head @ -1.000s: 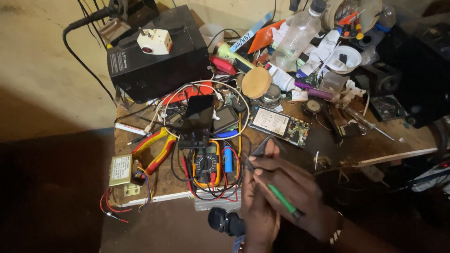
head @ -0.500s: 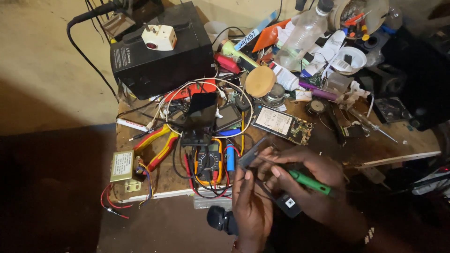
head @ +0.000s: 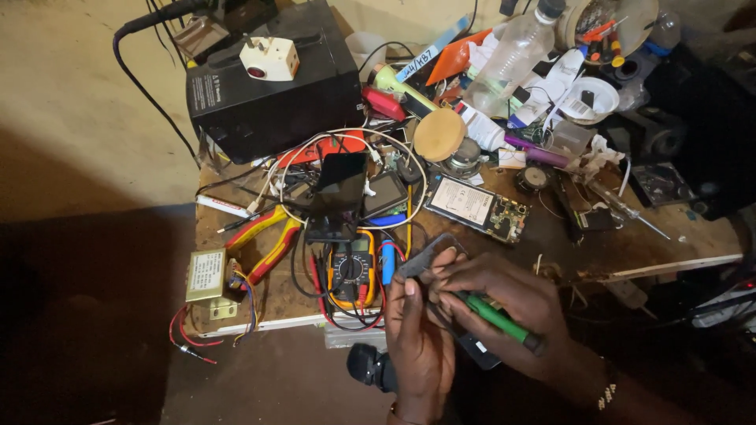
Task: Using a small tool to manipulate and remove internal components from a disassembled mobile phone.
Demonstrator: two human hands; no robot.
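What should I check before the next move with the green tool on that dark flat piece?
1. Left hand has a grip on the dark flat piece: ok, fingers are on its lower edge.
2. Right hand holds the green-handled tool: ok, wrapped around the handle.
3. Tool tip seated on the piece: cannot tell, fingers hide the tip.
4. Piece steady: cannot tell; it is tilted at the bench edge, and what is beneath it is hidden.
5. Nearby clutter: not ok, the multimeter and its leads lie right beside the left hand.
6. Lighting on the work: not ok, the area below the bench edge is dark.
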